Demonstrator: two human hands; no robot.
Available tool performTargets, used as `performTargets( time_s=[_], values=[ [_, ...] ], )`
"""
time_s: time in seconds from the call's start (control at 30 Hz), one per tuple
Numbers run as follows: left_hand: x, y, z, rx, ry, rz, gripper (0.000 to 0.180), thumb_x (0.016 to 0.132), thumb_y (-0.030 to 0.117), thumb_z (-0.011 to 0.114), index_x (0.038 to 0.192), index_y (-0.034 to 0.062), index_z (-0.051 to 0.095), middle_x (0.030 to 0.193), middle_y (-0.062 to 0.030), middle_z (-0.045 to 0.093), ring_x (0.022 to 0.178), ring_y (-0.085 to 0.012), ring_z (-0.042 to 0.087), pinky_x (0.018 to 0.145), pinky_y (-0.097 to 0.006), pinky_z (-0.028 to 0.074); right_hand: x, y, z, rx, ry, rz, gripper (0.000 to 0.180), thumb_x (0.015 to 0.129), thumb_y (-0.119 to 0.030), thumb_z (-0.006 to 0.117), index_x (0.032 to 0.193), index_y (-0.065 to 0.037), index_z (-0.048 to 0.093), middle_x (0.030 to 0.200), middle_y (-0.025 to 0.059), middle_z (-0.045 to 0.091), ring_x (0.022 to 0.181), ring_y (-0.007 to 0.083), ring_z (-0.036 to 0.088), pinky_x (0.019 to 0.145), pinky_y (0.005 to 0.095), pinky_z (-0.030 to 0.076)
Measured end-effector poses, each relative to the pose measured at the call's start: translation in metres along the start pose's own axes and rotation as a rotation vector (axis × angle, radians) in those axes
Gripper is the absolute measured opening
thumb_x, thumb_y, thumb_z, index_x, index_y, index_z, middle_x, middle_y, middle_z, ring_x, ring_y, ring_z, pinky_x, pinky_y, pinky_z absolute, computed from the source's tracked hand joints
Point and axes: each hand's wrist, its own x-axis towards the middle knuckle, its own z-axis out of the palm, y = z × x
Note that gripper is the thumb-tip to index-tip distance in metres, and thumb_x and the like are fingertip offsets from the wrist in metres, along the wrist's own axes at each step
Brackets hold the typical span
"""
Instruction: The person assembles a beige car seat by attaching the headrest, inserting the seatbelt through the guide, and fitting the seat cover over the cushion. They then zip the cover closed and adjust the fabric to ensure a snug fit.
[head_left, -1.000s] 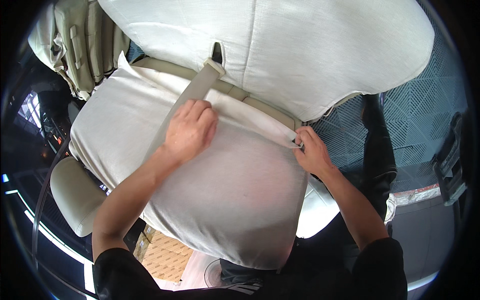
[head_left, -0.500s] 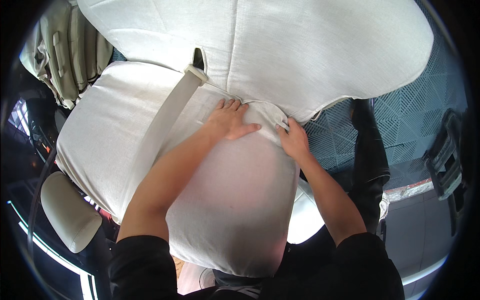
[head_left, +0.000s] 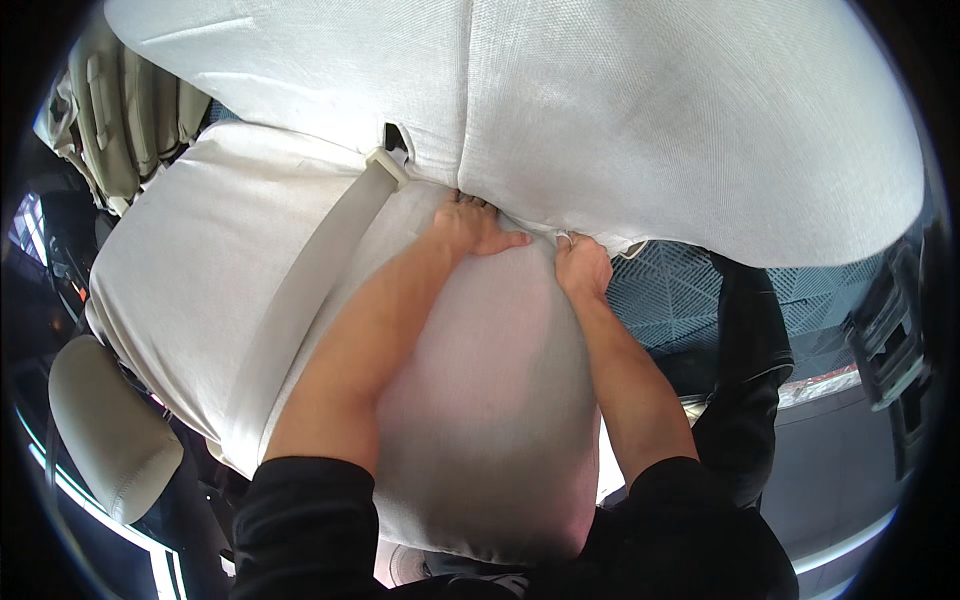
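Observation:
A pale cream fabric seat cover [head_left: 500,350] stretches over a wide seat cushion, below a backrest [head_left: 650,110] in the same fabric. My left hand [head_left: 470,225] presses on the back of the cushion, thumb stretched out to the right, its fingertips partly hidden in the crease under the backrest. Close by on the right, my right hand [head_left: 583,265] is closed on the cover's edge at the rear corner of the cushion. A beige seat belt [head_left: 310,270] runs from a slot in the backrest down across the cushion, left of my left forearm.
Beige padded seat parts [head_left: 125,110] stand at the upper left. A grey headrest [head_left: 115,430] lies at the lower left. Blue-grey ribbed floor tiles [head_left: 670,300] show at the right, beside a dark trouser leg [head_left: 745,370] and a black plastic object [head_left: 890,340].
Both hands have moved closer to the backrest. My left fingertips have slipped into the crease, and the loose fold of cover between the hands is now mostly tucked down there.

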Motion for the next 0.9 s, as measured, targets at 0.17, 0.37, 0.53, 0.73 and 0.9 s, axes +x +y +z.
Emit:
performTargets(
  time_s=[0.17, 0.37, 0.53, 0.73, 0.9],
  values=[
    [0.002, -0.001, -0.008, -0.002, -0.061, 0.009, 0.111, 0.084, 0.087, 0.030, 0.158, 0.0046, 0.022, 0.164, -0.0158, 0.022, 0.154, -0.0288, 0.012, 0.125, -0.043, 0.006, -0.003, 0.002, -0.009, 0.004, -0.050, -0.026, 0.039, 0.095, -0.036, 0.057, 0.114, -0.005, 0.072, 0.107, 0.0278, 0.069, 0.102, 0.0438, 0.066, 0.091, 0.0485, 0.052],
    [0.004, -0.004, -0.003, 0.011, -0.007, -0.016, 0.112, 0.084, 0.087, 0.033, 0.158, 0.0036, 0.023, 0.165, -0.0167, 0.021, 0.154, -0.0293, 0.012, 0.125, -0.044, 0.007, -0.050, -0.005, -0.043, 0.007, -0.043, -0.212, 0.049, 0.095, -0.034, 0.057, 0.130, 0.000, 0.062, 0.123, 0.0278, 0.064, 0.116, 0.0416, 0.062, 0.101, 0.0437, 0.047],
    [-0.004, -0.001, -0.011, 0.000, -0.043, -0.008, 0.111, 0.085, 0.086, 0.032, 0.157, 0.0015, 0.026, 0.164, -0.0171, 0.023, 0.154, -0.0300, 0.014, 0.125, -0.044, 0.008, -0.045, -0.006, -0.031, 0.230, -0.179, -0.485, 0.057, 0.098, -0.038, 0.053, 0.139, 0.002, 0.053, 0.132, 0.0268, 0.060, 0.126, 0.0385, 0.057, 0.109, 0.0408, 0.042],
    [0.007, -0.007, -0.016, 0.014, -0.086, -0.005, 0.099, 0.091, 0.078, 0.031, 0.156, 0.0037, 0.031, 0.163, -0.0155, 0.027, 0.153, -0.0285, 0.019, 0.124, -0.043, 0.013, -0.003, -0.029, 0.015, 0.067, -0.379, -0.319, 0.073, 0.101, -0.047, 0.036, 0.153, 0.004, 0.030, 0.159, 0.0241, 0.029, 0.148, 0.0360, 0.027, 0.122, 0.0393, 0.021],
    [-0.002, -0.022, -0.007, -0.007, 0.105, 0.067, 0.081, 0.097, 0.064, 0.035, 0.151, 0.0039, 0.042, 0.157, -0.0164, 0.038, 0.148, -0.0289, 0.032, 0.122, -0.042, 0.023, 0.027, -0.034, 0.020, -0.016, -0.555, -0.284, 0.085, 0.098, -0.060, 0.030, 0.155, 0.003, 0.026, 0.163, 0.0215, 0.023, 0.152, 0.0338, 0.020, 0.124, 0.0403, 0.015]
  ],
)
